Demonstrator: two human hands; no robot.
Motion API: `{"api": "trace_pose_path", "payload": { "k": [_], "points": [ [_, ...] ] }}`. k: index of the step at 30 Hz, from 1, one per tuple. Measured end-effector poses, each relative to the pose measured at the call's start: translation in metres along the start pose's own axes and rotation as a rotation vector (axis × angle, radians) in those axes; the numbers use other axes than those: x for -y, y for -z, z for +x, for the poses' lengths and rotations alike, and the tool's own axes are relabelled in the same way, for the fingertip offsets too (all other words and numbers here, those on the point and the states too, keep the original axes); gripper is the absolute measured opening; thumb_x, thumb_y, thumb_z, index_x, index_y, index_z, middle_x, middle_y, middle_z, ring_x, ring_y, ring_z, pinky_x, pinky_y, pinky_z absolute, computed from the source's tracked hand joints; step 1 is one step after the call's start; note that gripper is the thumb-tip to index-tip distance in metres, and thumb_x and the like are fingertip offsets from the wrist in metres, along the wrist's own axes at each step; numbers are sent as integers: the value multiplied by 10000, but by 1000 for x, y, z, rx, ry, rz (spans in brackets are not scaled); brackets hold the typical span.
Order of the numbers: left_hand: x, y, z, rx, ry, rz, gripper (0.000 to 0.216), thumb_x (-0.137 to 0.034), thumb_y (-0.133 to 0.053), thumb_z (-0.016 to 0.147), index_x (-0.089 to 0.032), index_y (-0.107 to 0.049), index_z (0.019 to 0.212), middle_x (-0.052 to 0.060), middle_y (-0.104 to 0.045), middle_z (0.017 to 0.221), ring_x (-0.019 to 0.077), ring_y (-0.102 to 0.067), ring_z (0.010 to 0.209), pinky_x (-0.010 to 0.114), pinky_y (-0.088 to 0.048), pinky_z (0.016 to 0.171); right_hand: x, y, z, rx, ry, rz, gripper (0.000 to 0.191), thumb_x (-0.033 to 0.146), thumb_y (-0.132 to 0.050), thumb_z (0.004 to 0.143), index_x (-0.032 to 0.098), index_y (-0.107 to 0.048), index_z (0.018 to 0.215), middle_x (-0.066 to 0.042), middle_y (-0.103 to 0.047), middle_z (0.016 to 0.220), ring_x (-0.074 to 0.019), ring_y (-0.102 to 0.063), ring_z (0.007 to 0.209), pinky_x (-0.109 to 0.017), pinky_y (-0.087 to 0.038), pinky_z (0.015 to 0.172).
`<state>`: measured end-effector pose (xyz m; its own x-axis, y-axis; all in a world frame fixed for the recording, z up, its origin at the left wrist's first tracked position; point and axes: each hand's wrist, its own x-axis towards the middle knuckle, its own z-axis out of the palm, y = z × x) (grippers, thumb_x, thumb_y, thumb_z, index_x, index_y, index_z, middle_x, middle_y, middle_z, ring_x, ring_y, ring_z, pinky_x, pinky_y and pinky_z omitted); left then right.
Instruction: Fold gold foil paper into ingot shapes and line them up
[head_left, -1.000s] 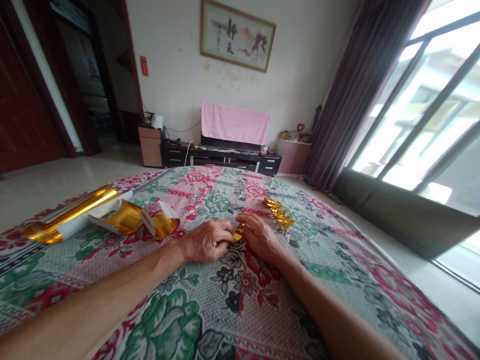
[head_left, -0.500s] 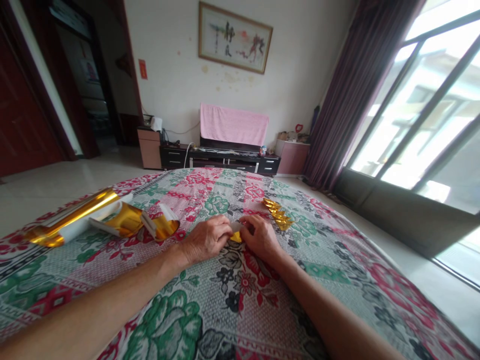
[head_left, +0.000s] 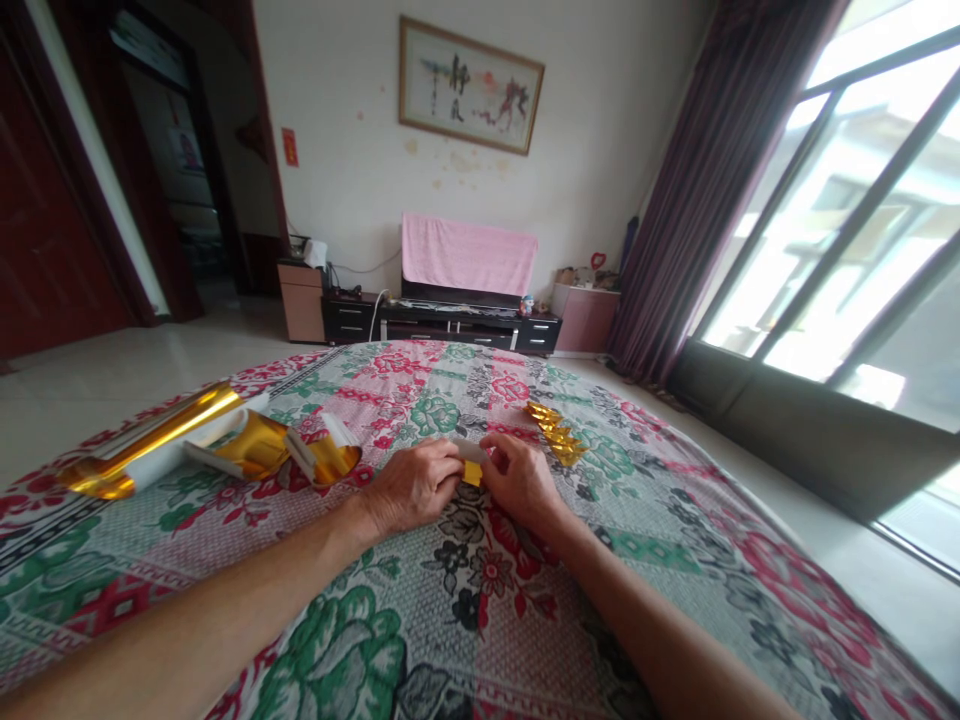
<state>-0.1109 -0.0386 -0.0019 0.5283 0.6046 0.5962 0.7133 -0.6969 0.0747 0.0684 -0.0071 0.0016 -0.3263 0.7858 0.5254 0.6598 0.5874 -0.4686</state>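
Note:
Between my two hands is a small piece of gold foil paper [head_left: 472, 472], its pale back folded over along the top. My left hand [head_left: 420, 483] pinches its left side, fingers curled together. On the right edge, my right hand [head_left: 523, 478] is closed with thumb and fingertips. Both hands rest low over the patterned cloth. Just beyond my right hand lies a row of several folded gold paper pieces [head_left: 556, 434]. To the left are curled sheets of gold paper [head_left: 259, 447] with white backs, beside a longer gold roll [head_left: 165, 435].
A flowered tablecloth [head_left: 330, 650] covers the round-edged table. Past it stands a low black cabinet [head_left: 450, 330] with a pink towel [head_left: 469, 252] draped over a screen. A purple curtain [head_left: 675, 200] and large windows are at the right, a red door [head_left: 52, 230] at the left.
My fingers have shifted slightly on the gold paper, and more of its pale folded strip and gold face shows. The view has tipped up a little; the other papers lie as before.

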Motion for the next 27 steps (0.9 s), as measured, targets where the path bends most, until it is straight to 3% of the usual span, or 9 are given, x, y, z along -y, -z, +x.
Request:
{"api": "trace_pose_path", "payload": {
  "k": [3,6,8,11,14,16,20,23,27],
  "points": [
    [0,1,1,9,-9,-23,207,-144,-446,808,-165,-650,835,56,-620,947,157,-553,914,321,-477,823,7,4,0,58,-28,5,219,161,-532,681,188,-627,877,22,-573,570,-94,-478,489,-200,-343,482],
    [-1,2,1,30,-15,-50,212,-148,-443,810,-170,-654,822,46,-628,923,148,-566,888,307,-486,802,10,12,1,107,-26,4,129,208,-521,712,184,-643,748,21,-546,521,-91,-467,471,-203,-332,469],
    [-1,2,1,25,-22,-68,224,-141,-432,809,-172,-654,803,39,-633,886,138,-576,851,288,-493,769,9,18,3,23,18,-18,129,176,-511,693,179,-631,645,-5,-581,615,-106,-508,561,-222,-383,544],
    [0,1,1,5,-31,-87,239,-131,-420,809,-173,-654,780,35,-636,853,127,-584,816,267,-497,735,6,25,4,-32,186,79,222,84,-451,650,185,-634,725,-35,-616,834,-137,-557,758,-271,-436,716],
    [1,1,1,-1,-27,-102,236,-130,-423,807,-175,-653,778,33,-637,840,124,-585,809,260,-494,731,5,27,2,111,400,163,305,54,-437,624,201,-631,808,-37,-614,968,-154,-558,892,-320,-422,837],
    [2,1,1,9,-20,-112,229,-125,-430,804,-171,-652,771,33,-637,837,126,-585,817,262,-490,745,5,27,-1,208,458,146,310,59,-459,616,210,-632,824,-26,-629,940,-164,-559,897,-348,-406,871],
    [2,2,1,39,-7,-127,227,-101,-438,790,-161,-652,746,29,-641,852,129,-584,833,268,-480,767,5,28,-3,351,455,136,256,69,-498,640,201,-640,806,-12,-642,855,-154,-569,857,-331,-420,857],
    [4,1,1,36,-11,-136,232,-93,-442,780,-169,-657,735,22,-650,865,126,-587,821,265,-476,763,4,31,0,451,447,195,196,115,-512,732,200,-647,847,-17,-638,922,-131,-573,872,-290,-442,828],
    [6,-1,1,21,-21,-152,237,-96,-451,776,-179,-670,742,17,-659,866,126,-588,812,270,-469,768,2,34,4,483,475,212,159,176,-504,807,200,-649,869,-20,-635,937,-114,-573,874,-264,-444,814]
  ]
}}
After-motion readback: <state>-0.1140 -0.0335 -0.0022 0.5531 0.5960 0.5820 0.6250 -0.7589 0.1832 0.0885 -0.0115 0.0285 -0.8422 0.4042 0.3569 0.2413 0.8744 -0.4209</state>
